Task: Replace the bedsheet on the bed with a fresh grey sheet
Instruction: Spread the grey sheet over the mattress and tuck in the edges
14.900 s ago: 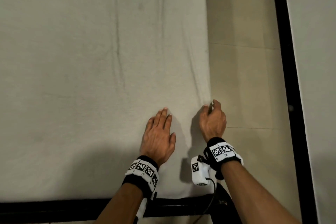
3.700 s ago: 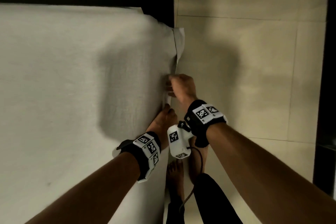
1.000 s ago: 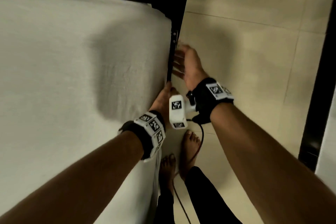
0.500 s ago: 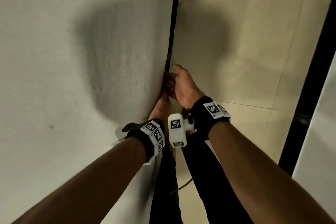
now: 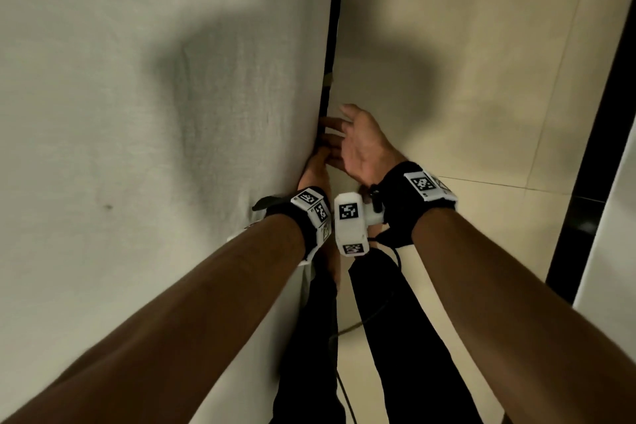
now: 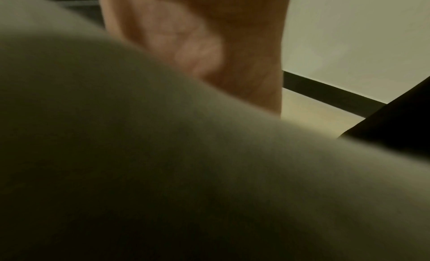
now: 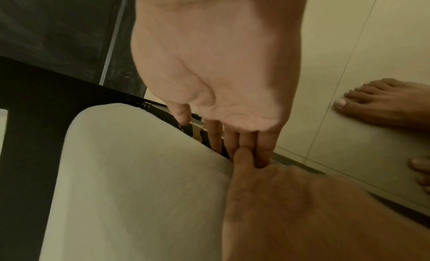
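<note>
Grey sheet [image 5: 144, 155] lies stretched flat over the bed, filling the left of the head view. At its right edge the left hand [image 5: 315, 169] reaches down the side, its grip hidden. Just beside it, the right hand [image 5: 361, 144] has straight fingers [image 7: 215, 136] pushing between sheet edge and dark bed frame [image 5: 332, 27], beside the tiled floor [image 5: 481, 79].

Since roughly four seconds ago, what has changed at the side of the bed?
The loose sheet flap the right hand pinched is gone from view; that hand now pushes straight fingers in at the mattress edge. The left hand stays at the edge, and the sheet still lies smooth on top.
</note>
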The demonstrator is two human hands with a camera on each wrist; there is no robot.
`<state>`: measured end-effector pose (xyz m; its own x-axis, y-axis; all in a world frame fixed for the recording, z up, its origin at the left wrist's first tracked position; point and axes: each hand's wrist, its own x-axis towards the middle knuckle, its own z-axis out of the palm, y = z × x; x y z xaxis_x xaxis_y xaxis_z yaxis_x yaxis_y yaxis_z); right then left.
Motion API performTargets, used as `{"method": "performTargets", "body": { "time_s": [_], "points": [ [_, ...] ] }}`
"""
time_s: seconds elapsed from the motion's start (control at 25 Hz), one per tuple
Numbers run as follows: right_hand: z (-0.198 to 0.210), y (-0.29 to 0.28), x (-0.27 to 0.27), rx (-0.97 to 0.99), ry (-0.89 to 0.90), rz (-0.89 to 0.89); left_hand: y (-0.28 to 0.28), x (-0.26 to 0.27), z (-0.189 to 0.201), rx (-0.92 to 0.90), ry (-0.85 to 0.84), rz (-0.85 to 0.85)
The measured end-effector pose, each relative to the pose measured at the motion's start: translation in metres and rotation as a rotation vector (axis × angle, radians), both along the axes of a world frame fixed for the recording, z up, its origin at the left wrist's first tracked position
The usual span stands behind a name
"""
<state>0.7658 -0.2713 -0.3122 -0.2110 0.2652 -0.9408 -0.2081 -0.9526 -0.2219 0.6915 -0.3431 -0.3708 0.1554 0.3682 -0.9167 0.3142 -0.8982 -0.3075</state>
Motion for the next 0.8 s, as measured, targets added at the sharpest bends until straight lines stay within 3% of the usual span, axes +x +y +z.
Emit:
{"method": "performTargets", "body": {
  "time_s": [0.2,0.44,0.6,0.8],
  "points": [
    [0.013,-0.04,0.029,0.031,0.061,0.065,-0.014,-0.002,0.027,0.008,-0.005,-0.013],
    [0.019,-0.077,0.032,0.083,-0.003,0.048,-0.038,-0.008,0.059,0.079,-0.359,0.154],
    [0.029,-0.099,0.029,0.095,-0.022,0.088,-0.104,-0.016,0.08,0.032,-0.396,0.154],
    [0.032,-0.136,0.003,0.072,0.005,0.125,-0.172,-0.028,0.079,0.088,-0.287,0.095]
  ]
}}
